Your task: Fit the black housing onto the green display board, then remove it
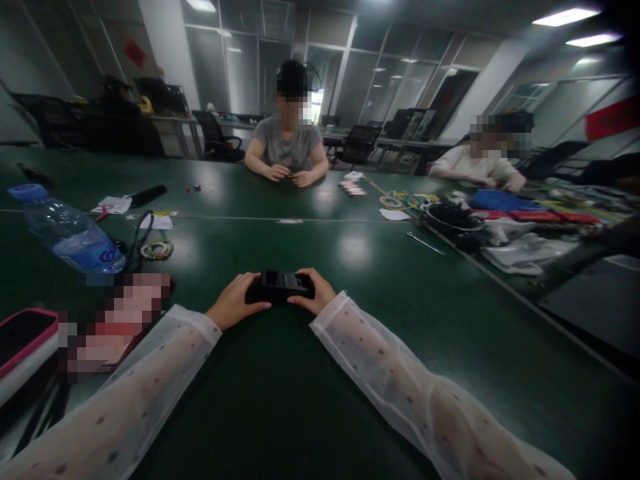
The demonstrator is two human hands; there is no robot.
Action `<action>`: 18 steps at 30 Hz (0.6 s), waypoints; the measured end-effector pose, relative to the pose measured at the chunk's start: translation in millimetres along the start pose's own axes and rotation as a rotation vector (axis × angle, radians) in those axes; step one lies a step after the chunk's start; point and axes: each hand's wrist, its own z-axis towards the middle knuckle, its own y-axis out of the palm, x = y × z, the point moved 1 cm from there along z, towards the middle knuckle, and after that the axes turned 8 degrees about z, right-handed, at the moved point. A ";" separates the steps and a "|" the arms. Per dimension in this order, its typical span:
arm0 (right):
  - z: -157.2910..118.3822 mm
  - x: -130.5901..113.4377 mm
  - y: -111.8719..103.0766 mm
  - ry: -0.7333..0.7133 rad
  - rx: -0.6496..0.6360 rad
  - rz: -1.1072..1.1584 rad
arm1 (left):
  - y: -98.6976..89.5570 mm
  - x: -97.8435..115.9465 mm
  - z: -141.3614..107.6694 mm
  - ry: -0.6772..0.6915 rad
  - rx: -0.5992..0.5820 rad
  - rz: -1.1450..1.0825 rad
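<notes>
Fingers (259, 306) half-curled, your left hand (235, 300) and right hand (320, 293) gripping opposite ends of black device (286, 285), probably electronic.

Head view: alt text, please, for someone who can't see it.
The left hand and right hand hold a black device at a green table. A person in grey sits opposite; a bottle is at left, a wrench at right.

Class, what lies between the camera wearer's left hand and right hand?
In the head view, a black device sits between the left hand and right hand, held by both.
</notes>
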 end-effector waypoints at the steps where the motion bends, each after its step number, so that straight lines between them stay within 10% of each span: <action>1: -0.5 -1.2 -0.3 0.012 0.011 0.025 | 0.6 -0.9 -0.2 -0.010 -0.007 -0.002; 18: 2.0 25.9 -5.8 0.138 0.532 0.253 | -6.0 3.3 -0.4 -0.008 -0.041 -0.082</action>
